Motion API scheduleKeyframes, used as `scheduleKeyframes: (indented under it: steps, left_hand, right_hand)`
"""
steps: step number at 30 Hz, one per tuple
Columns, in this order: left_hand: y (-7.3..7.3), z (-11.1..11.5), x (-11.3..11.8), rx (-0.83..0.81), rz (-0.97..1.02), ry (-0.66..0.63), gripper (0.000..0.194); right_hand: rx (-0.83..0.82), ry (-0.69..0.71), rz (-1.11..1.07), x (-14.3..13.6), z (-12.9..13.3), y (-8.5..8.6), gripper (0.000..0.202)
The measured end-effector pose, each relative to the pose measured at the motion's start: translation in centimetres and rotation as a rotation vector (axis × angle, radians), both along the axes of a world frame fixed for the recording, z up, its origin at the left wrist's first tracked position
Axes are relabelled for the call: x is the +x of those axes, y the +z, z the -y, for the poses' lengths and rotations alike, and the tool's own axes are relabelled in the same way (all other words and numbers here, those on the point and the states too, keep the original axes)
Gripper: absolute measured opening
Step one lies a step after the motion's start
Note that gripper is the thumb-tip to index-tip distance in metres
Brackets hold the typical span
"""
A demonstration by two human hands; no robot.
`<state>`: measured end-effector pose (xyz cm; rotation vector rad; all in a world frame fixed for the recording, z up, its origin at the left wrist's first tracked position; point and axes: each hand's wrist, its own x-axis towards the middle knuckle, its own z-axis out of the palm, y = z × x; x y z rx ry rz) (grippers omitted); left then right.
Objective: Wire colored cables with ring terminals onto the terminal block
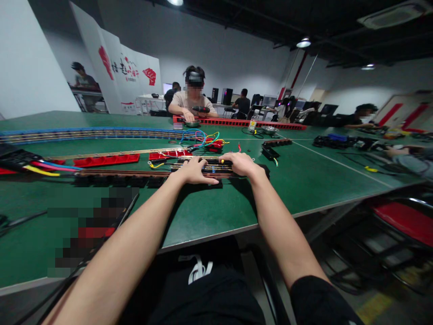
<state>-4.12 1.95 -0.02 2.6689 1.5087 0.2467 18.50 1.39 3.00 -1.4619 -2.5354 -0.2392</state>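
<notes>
A black track section with copper-coloured rails (216,167) lies across the green table in front of me. My left hand (195,171) rests on it, thumb and fingers spread apart. Just to its right, my right hand (241,163) is over the same section, fingers curled down and the index finger bent toward the rails. At that fingertip shows a small yellow piece (222,161); what else the fingers hold is hidden. The brown-railed strip (125,174) runs leftward from the section. Close to my left hand lies a yellow wire (156,166) with a ring end.
Red tray strips (106,160), a blue-edged rail bundle (91,134) and coloured wires (203,139) lie beyond. A short brown-railed piece (277,142) is at right. Across the table, a person (192,97) works by a long red strip (250,123) and a bottle (253,121). A red stool (406,219) stands at right.
</notes>
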Motion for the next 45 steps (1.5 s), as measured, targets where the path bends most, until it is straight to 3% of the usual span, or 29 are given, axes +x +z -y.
scheduleKeyframes:
  steps: [8,19,25,34,41,45]
  left_hand:
    - [-0.2,-0.1,0.0,-0.006,0.001,0.011,0.114]
    - [-0.2,-0.2,-0.1,-0.010,-0.005,0.017,0.115]
    - [-0.2,-0.4,-0.2,-0.004,0.017,0.004,0.111]
    - [0.0,-0.3,-0.1,-0.023,0.034,0.001,0.112]
    - [0.1,-0.2,-0.2,-0.036,0.034,-0.001,0.111]
    - [0.0,-0.2,-0.2,-0.035,0.034,0.000,0.111]
  right_hand:
    - [0.049,-0.078,-0.064,0.0,0.3,-0.2,0.055]
    - [0.266,-0.148,-0.544,1.6,-1.0,-0.6,0.042]
    - [0.324,-0.292,-0.805,2.8,-2.2,-0.9,0.038]
    - [0.253,-0.495,-1.114,3.3,-2.4,-1.0,0.037]
    - [0.239,-0.634,-1.184,3.4,-2.9,-1.1,0.035]
    - [0.269,-0.621,-1.150,3.5,-2.8,-1.1,0.032]
